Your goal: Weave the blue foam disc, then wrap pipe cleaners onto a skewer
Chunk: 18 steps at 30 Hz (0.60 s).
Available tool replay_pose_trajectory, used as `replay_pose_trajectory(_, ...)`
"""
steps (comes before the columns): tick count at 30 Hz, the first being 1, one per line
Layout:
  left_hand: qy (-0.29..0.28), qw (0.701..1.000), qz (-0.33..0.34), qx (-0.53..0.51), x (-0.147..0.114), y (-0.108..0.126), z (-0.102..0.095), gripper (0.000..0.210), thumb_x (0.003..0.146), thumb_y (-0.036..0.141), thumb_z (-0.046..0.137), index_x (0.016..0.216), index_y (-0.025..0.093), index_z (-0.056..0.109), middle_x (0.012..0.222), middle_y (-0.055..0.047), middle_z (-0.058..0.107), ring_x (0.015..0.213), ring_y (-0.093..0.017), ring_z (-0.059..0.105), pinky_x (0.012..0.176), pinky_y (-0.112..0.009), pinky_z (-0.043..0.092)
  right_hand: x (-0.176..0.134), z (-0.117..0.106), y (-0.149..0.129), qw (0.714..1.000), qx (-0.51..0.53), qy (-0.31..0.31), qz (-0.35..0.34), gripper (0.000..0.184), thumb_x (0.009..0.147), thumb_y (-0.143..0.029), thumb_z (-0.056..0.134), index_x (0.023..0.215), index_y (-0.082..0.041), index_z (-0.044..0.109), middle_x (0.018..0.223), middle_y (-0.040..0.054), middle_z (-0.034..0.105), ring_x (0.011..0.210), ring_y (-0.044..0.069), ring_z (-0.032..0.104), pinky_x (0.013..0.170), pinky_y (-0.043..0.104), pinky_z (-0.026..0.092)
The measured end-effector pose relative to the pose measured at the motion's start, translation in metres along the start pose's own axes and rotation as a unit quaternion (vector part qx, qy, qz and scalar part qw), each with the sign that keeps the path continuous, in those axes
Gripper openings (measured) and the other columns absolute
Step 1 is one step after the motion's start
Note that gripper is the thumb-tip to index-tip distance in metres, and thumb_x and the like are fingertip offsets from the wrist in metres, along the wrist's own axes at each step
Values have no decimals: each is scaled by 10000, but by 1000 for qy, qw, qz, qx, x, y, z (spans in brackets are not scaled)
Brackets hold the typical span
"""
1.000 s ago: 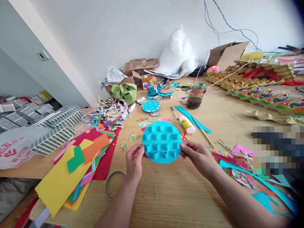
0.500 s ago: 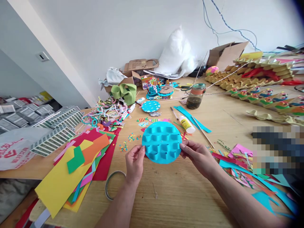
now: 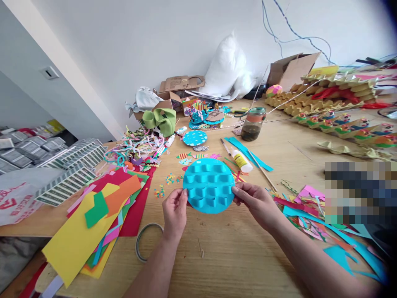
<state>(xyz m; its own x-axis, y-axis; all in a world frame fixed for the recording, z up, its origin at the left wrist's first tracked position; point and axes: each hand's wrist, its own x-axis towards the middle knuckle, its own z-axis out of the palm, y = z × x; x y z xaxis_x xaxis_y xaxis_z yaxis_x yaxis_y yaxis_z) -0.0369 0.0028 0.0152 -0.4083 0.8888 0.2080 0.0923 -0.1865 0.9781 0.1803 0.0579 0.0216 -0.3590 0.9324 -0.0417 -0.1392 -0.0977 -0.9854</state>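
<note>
Head view: above the counter (image 3: 223, 256), well in from its left edge, a turquoise disc (image 3: 209, 186) is being pinched at opposite rims by the closed-in fingers of the left hand (image 3: 174, 213) and the right hand (image 3: 257, 205); coloured sheets (image 3: 71, 242) are being supported at the near-left corner.

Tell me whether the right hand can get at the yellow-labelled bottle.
Probably yes: the bottle lies just beyond the right hand, nothing tall between them, though that hand must first release the blue disc.
</note>
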Motion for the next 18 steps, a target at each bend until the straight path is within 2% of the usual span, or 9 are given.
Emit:
replay_pose_trajectory(11,20,997,-47,-62,6,-11,-2,287,739,419,627,713,133,630,575,-4,569,525,-109,490,472,-189,415,-1,5,-3,1000,24,4,8,338,748,-485,646,682,-157,605,599,12,574,573,114,493,539,251,383)
replay_pose_trajectory(18,20,997,-46,-66,6,-9,-1,267,728,402,642,691,137,639,550,2,552,509,-106,481,461,-191,421,-1,6,-6,1000,0,6,0,340,719,-480,674,634,-162,589,577,-2,559,555,107,476,545,245,374)
